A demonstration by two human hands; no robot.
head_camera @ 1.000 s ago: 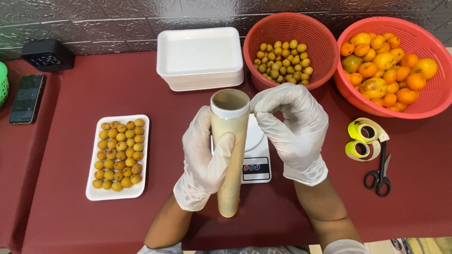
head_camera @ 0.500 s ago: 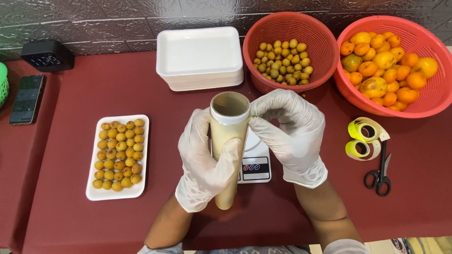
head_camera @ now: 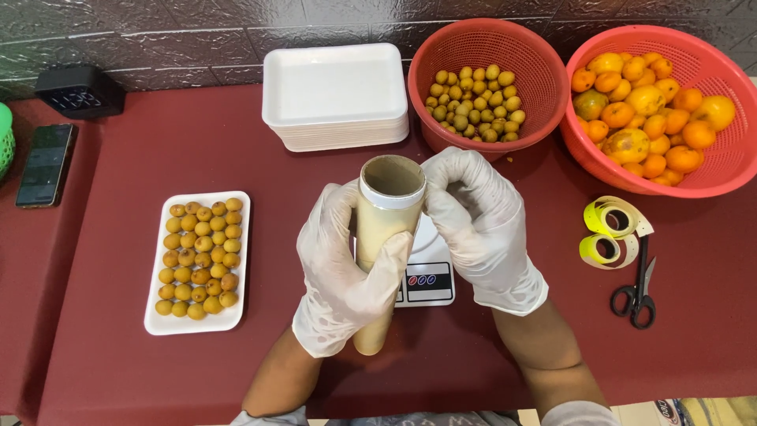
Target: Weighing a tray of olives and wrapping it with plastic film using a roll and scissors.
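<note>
- A dark phone (head_camera: 46,164) lies flat at the left edge of the bench (head_camera: 142,379), with a small black clock (head_camera: 79,91) behind it near the back left corner.
- A white foam tray (head_camera: 199,263) filled with small yellow-brown fruits sits left of centre, well apart from the hands.
- A stack of empty white foam trays (head_camera: 335,95) stands at the back edge, behind the hands.
- The left hand (head_camera: 343,272), gloved in white, wraps round the middle of the roll (head_camera: 381,237); its fingers close on the roll from the left and front.
- The roll is a long cardboard tube wound with clear film. It is held above the bench centre, over a small kitchen scale (head_camera: 426,276). Its long axis runs from the near edge up and slightly toward the back, open end facing the camera.
- The right hand (head_camera: 477,225), also gloved, is at the roll's top end, fingertips pinching at the rim on its right side. Whether they grip a loose film edge cannot be told.
- Both hands touch the roll; the left carries it, the right works only the upper end.
- A red basket (head_camera: 441,75) of small fruits and another red basket (head_camera: 729,170) of orange fruits stand at the back right.
- Yellow tape rolls (head_camera: 611,229) and black scissors (head_camera: 635,296) lie near the right edge.
</note>
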